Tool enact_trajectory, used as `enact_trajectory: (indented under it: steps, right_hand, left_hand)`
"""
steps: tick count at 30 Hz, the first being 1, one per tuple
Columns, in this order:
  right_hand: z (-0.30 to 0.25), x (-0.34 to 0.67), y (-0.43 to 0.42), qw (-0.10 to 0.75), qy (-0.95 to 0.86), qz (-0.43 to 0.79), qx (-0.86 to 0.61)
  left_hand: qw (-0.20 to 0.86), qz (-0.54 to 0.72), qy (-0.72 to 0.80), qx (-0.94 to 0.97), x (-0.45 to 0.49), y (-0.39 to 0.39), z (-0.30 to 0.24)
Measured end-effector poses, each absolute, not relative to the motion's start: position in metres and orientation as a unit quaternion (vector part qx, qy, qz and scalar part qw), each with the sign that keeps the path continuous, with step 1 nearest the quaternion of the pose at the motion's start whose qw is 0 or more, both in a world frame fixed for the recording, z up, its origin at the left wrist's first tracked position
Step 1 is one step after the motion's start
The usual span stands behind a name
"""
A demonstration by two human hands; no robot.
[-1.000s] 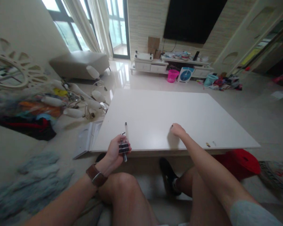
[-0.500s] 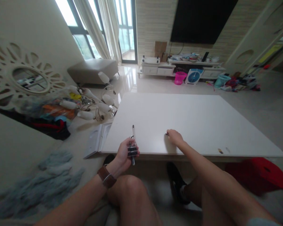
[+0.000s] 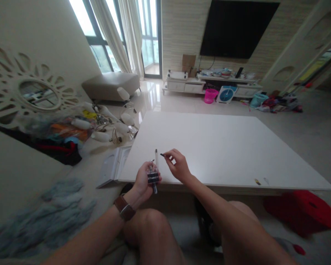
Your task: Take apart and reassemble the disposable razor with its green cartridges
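Observation:
My left hand (image 3: 145,179) is closed at the table's near edge, wrapped round a clear-and-black object (image 3: 153,178) with dark bands. A slim whitish stick with a black tip (image 3: 156,156) stands out beyond the fingers and looks like a pen; I cannot tell whether it is part of the banded object. Just right of that tip, my right hand (image 3: 178,165) pinches a small black piece (image 3: 162,155) between thumb and fingertips, above the white table (image 3: 209,143). The piece is apart from the stick, and its kind is too small to make out.
Near the table's right front edge lie a small yellow-and-black piece (image 3: 257,182) and a pale scrap. A red stool (image 3: 303,211) stands at the right. Left of the table are an open white box (image 3: 110,167), lamp arms (image 3: 102,136) and a grey cloth (image 3: 55,209).
My right hand has moved left from the middle of the table, bringing the small black piece close to the stick's tip. My left hand has hardly moved.

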State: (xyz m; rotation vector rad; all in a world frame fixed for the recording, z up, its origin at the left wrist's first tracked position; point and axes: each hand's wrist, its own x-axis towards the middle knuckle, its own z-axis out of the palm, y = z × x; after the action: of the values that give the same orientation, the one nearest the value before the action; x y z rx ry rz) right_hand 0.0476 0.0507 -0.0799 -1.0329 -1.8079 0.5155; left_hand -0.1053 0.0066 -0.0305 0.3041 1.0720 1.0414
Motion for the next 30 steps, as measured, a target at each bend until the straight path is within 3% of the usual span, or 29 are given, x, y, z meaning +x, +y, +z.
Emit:
enact_trajectory:
  steps: [5,10,30]
  right_hand:
    - [-0.062,0.023,0.030,0.561,-0.723,0.213,-0.342]
    - [-0.066,0.011,0.022,0.548,-0.754,0.213,-0.293]
    - [-0.061,0.014,0.020,0.525,-0.759,0.215,-0.321]
  left_hand:
    - [0.711,0.499,0.485,0.102,-0.106,0.012,-0.028]
    - [0.695,0.532,0.480,0.057,-0.105,0.013,-0.031]
    - [0.711,0.518,0.471,0.068,-0.102,0.013,-0.034]
